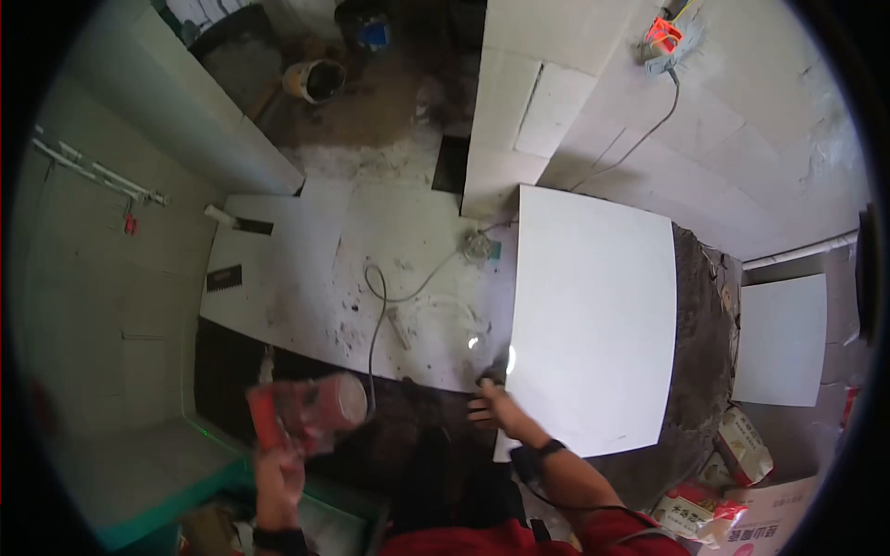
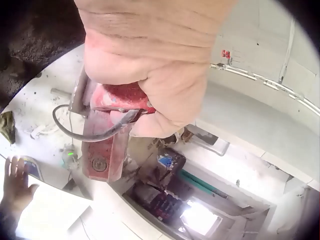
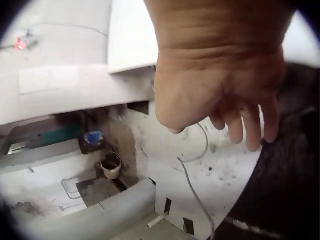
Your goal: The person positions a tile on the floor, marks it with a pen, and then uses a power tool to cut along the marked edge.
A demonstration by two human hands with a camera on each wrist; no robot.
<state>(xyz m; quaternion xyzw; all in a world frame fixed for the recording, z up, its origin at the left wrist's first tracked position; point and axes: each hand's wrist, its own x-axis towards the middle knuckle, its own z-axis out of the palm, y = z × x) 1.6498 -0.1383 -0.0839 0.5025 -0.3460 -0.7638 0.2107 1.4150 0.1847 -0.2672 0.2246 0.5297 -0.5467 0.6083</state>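
My left hand (image 1: 281,474) grips a red power tool (image 1: 301,412) with a round grey end, held above the dark floor at the left. In the left wrist view the fingers curl round the red body (image 2: 102,150), and a black cord loops from it. My right hand (image 1: 501,412) is beside the lower left edge of a large white board (image 1: 593,315), with its fingers extended. In the right wrist view the fingers of the right hand (image 3: 220,95) hang apart with nothing between them. A small dark object (image 1: 491,374) lies by its fingertips in the head view; whether they touch cannot be told.
A grey cord (image 1: 374,343) curves over the dusty white floor sheet (image 1: 306,278). A notched trowel (image 1: 224,278) lies at the left, and a bucket (image 1: 315,82) stands beyond the doorway. Red and white bags (image 1: 695,510) and a smaller white panel (image 1: 781,341) are at the right.
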